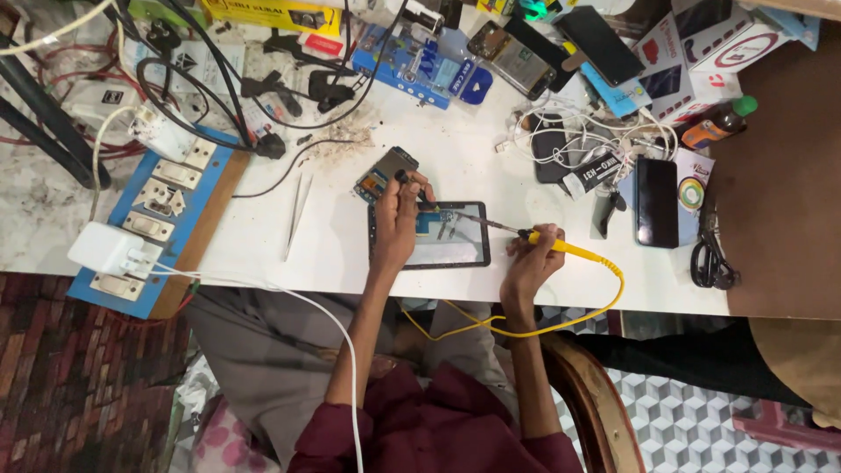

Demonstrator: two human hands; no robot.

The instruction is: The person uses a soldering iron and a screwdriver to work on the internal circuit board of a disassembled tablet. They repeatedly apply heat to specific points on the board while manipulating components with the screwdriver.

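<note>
Maroon sleeves fill the near edge, and past them the white workbench carries an opened tablet lying flat at the front edge, long axis running left to right. Left hand presses down on the tablet's left end, fingers seemingly pinching a small dark tool, while the right hand is closed around a yellow soldering iron, tip pointing left onto the tablet. Tweezers lie apart on the left; tangled cables and a black phone crowd the right.
</note>
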